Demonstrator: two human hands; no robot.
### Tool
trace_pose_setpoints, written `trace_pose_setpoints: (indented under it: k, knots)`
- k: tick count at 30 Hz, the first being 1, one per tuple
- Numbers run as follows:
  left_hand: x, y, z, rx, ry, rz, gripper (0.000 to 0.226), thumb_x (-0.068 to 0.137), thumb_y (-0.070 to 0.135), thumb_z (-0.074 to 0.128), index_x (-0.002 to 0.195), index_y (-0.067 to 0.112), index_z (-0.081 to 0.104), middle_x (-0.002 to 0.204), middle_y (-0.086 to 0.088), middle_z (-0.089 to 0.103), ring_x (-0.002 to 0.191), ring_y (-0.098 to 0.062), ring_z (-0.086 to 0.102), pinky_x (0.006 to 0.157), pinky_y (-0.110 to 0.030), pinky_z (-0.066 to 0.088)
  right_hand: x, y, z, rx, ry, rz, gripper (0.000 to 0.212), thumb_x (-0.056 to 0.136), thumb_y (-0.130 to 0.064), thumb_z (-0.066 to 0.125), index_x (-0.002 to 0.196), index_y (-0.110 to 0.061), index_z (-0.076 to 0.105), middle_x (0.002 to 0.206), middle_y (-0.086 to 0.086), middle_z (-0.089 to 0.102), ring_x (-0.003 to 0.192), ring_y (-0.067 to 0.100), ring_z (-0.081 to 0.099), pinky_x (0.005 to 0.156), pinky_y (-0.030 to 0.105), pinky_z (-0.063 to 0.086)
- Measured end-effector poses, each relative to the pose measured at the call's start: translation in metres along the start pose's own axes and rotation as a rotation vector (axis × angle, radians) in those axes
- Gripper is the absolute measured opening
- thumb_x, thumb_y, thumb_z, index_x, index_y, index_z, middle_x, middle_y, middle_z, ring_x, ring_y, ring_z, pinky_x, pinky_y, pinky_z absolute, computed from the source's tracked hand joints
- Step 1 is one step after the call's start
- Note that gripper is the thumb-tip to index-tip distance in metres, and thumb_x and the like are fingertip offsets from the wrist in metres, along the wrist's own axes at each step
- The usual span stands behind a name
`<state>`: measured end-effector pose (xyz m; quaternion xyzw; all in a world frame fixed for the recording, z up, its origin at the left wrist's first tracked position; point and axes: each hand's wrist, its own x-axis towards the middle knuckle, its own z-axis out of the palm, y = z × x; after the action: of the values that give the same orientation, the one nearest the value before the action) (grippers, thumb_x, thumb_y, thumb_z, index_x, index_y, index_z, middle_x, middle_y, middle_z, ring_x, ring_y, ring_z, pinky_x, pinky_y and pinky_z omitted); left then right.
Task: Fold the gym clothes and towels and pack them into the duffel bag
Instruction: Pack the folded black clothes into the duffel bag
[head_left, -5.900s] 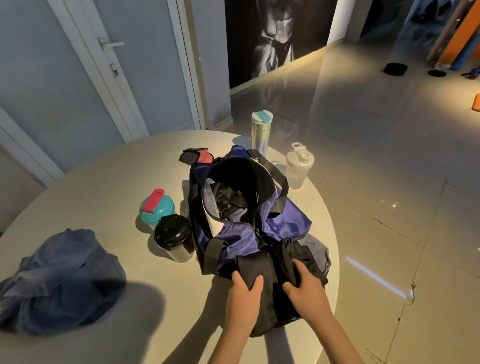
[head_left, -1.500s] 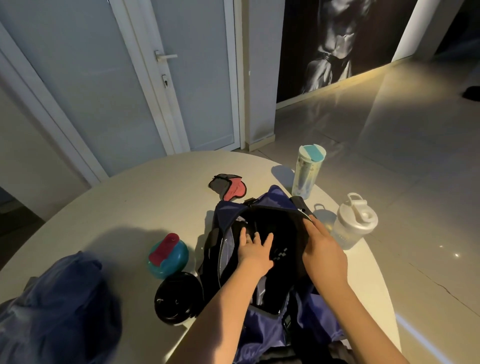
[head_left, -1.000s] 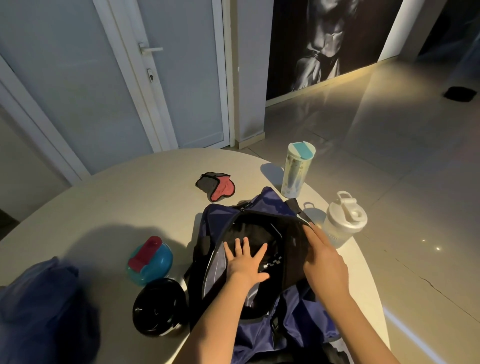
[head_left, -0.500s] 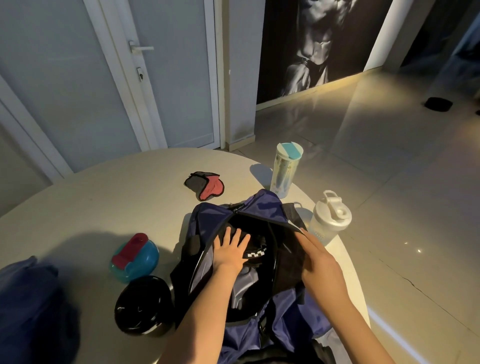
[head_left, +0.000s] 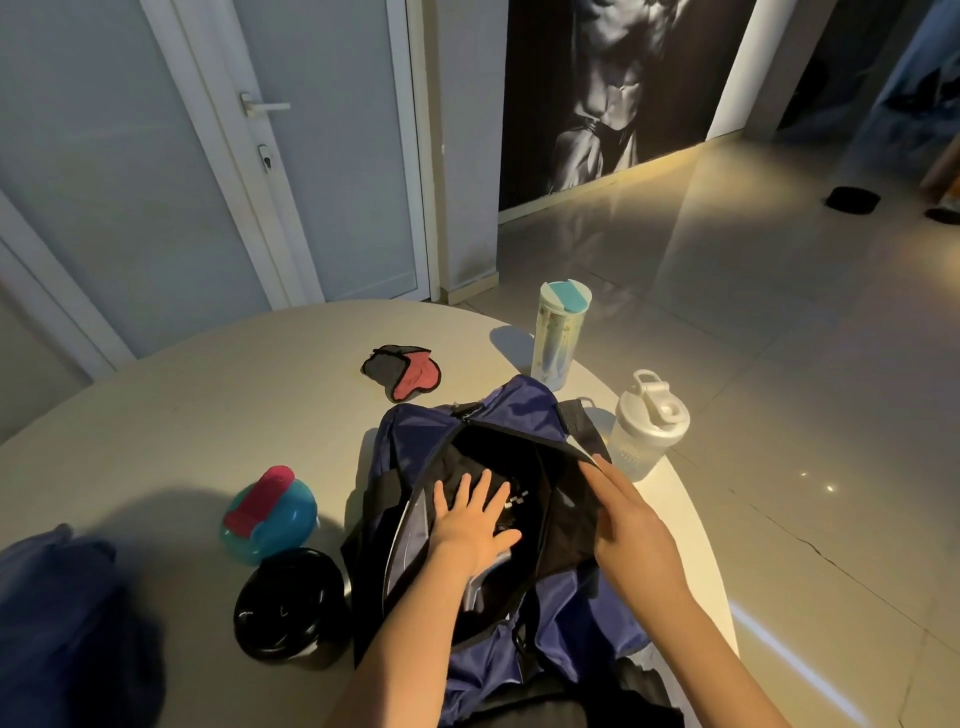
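Observation:
A purple duffel bag (head_left: 511, 410) lies unzipped on the round white table (head_left: 208, 415). My left hand (head_left: 475, 522) rests flat with spread fingers on a black garment (head_left: 524, 478) inside the bag. My right hand (head_left: 631, 525) holds the bag's right flap and opening edge, fingers curled over it. A crumpled blue cloth (head_left: 57, 623) lies at the table's near left. A small grey and red fabric piece (head_left: 402, 371) lies beyond the bag.
A teal and red shaker (head_left: 267, 512) and a black-lidded cup (head_left: 291, 605) stand left of the bag. A tall tumbler with teal lid (head_left: 558, 335) and a clear white-capped bottle (head_left: 647, 423) stand near the table's right edge. Tiled floor lies beyond.
Since the oldest frame the black garment went from the table's near edge into the bag. Over the last second my left hand stays pressed on it, shifting slightly; my right hand keeps hold of the bag's flap.

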<state>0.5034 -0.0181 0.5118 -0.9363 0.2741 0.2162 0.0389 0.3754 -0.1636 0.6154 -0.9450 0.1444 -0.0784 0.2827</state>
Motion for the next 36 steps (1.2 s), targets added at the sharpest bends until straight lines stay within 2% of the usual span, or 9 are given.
trace_pose_setpoints:
  k: [4,13,16,18,22,26,29,31,36]
  knots:
    - [-0.007,0.004,-0.002,-0.027,0.004,-0.014,0.067,0.098,0.056,0.023,0.151,0.028,-0.007,0.159,0.001,-0.014,0.146,-0.025,-0.012,0.115,-0.054,-0.010,-0.010,-0.001,0.001,-0.001,-0.070,0.024,0.063,0.091,-0.001,0.042,0.146,-0.027,0.028,0.153,-0.007,0.025,0.122,0.022,0.049,0.089,0.022,0.042]
    - [-0.074,0.001,-0.016,-0.173,0.016,0.062,0.057,0.101,0.044,0.026,0.151,0.018,0.018,0.159,-0.001,0.013,0.146,-0.019,0.011,0.118,-0.045,0.004,-0.043,-0.011,0.023,0.153,-0.044,0.071,0.068,0.089,-0.001,0.047,0.147,-0.029,0.026,0.138,0.000,0.044,0.094,0.019,0.058,0.066,0.022,0.045]
    - [-0.114,0.002,-0.014,-0.320,0.273,0.122,0.056,0.098,0.046,0.024,0.142,0.017,0.040,0.145,0.002,0.041,0.134,-0.017,0.037,0.111,-0.035,0.025,-0.056,-0.016,0.023,0.214,0.006,0.102,0.068,0.090,-0.007,0.051,0.146,-0.035,0.024,0.131,-0.004,0.047,0.089,0.011,0.055,0.064,0.011,0.039]
    - [-0.147,0.010,-0.003,-0.350,0.550,0.159,0.052,0.092,0.042,0.026,0.121,0.017,0.062,0.121,0.003,0.061,0.115,-0.017,0.056,0.099,-0.030,0.037,-0.071,-0.019,0.028,0.267,0.019,0.115,0.071,0.090,-0.009,0.053,0.146,-0.039,0.022,0.127,-0.008,0.048,0.090,0.008,0.056,0.069,0.013,0.042]
    - [-0.206,0.029,0.039,-0.511,0.832,0.075,0.028,0.086,0.027,0.042,0.097,0.018,0.067,0.101,0.007,0.061,0.097,-0.011,0.052,0.086,-0.024,0.039,-0.112,-0.016,0.041,0.286,-0.014,0.198,0.065,0.091,-0.012,0.056,0.147,-0.028,0.026,0.141,-0.003,0.044,0.115,0.012,0.051,0.092,0.024,0.043]
    - [-0.241,0.041,0.076,-0.686,0.681,-0.226,0.017,0.086,0.035,0.049,0.099,0.026,0.056,0.097,0.009,0.050,0.094,-0.014,0.052,0.077,-0.027,0.047,-0.149,0.009,0.048,0.142,-0.006,0.313,0.067,0.084,-0.021,0.066,0.143,-0.018,0.035,0.145,0.005,0.042,0.131,0.025,0.038,0.107,0.040,0.036]
    - [-0.244,0.039,0.090,-0.987,0.248,-0.426,0.054,0.087,0.045,0.059,0.132,0.022,0.040,0.125,0.003,0.044,0.116,-0.020,0.049,0.092,-0.031,0.045,-0.169,0.022,0.048,-0.090,0.057,0.453,0.074,0.074,-0.040,0.069,0.138,-0.017,0.040,0.146,0.011,0.037,0.135,0.031,0.032,0.107,0.049,0.030]
    - [-0.240,0.037,0.097,-1.152,0.095,-0.455,0.072,0.084,0.045,0.063,0.142,0.016,0.031,0.134,-0.001,0.045,0.120,-0.022,0.049,0.094,-0.030,0.044,-0.179,0.031,0.047,-0.102,-0.012,0.574,0.081,0.071,-0.048,0.069,0.139,-0.021,0.033,0.149,0.009,0.030,0.135,0.030,0.031,0.107,0.051,0.027]
    - [-0.240,0.043,0.096,-1.223,0.089,-0.428,0.030,0.088,0.026,0.063,0.114,0.011,0.060,0.102,-0.001,0.063,0.093,-0.020,0.057,0.076,-0.027,0.044,-0.193,0.044,0.047,0.129,-0.078,0.741,0.070,0.074,-0.036,0.068,0.133,-0.021,0.033,0.115,0.006,0.062,0.104,0.032,0.058,0.084,0.040,0.048]
